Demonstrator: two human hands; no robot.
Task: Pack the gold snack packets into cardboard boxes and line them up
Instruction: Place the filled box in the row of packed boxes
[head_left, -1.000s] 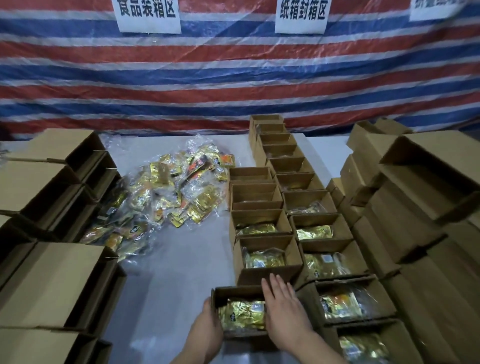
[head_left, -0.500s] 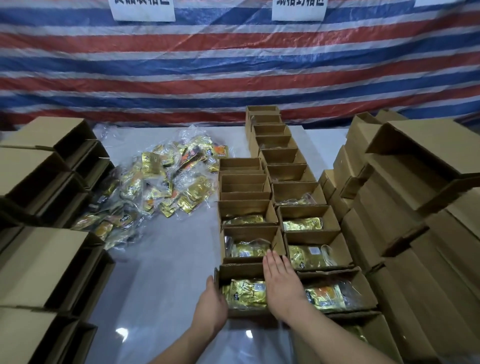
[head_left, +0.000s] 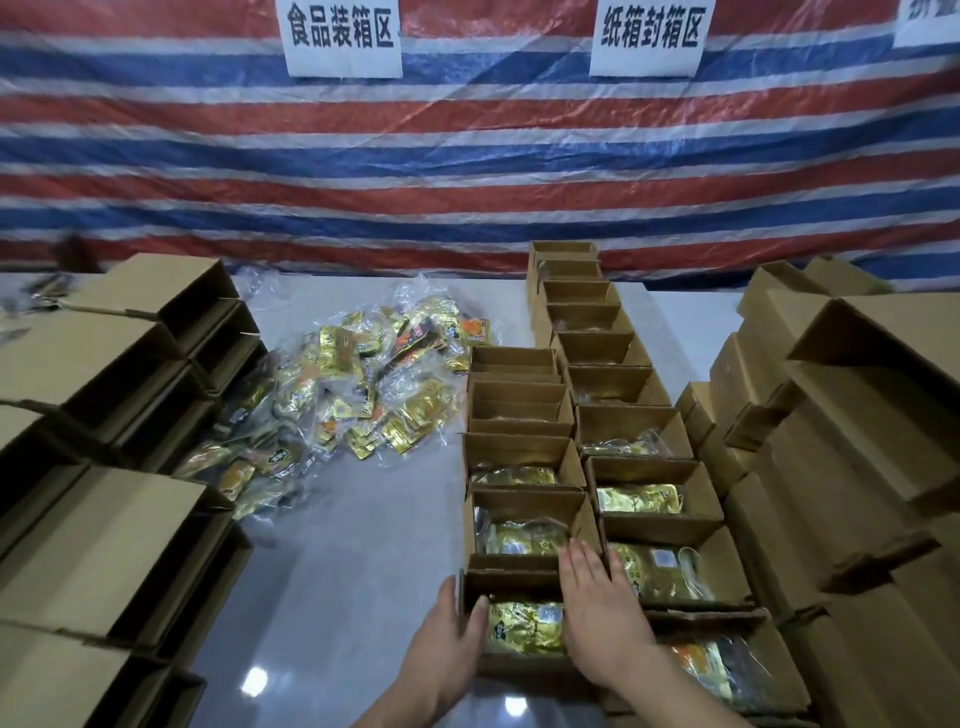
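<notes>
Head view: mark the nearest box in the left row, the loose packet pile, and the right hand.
nearest box (head_left: 511, 577): head view, far cardboard wall.
packet pile (head_left: 363, 395): head view, middle of the heap.
right hand (head_left: 597, 618): head view, back of hand.

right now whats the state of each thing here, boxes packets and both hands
nearest box: open-topped, one gold packet inside, set at the near end of the left row
gold packet: lying flat in that box
left hand: fingers straight, against the box's left side
right hand: fingers straight, flat on the box's right edge
loose packet pile: unpacked, heaped on the table
left stacks of boxes: on their sides, empty
</notes>
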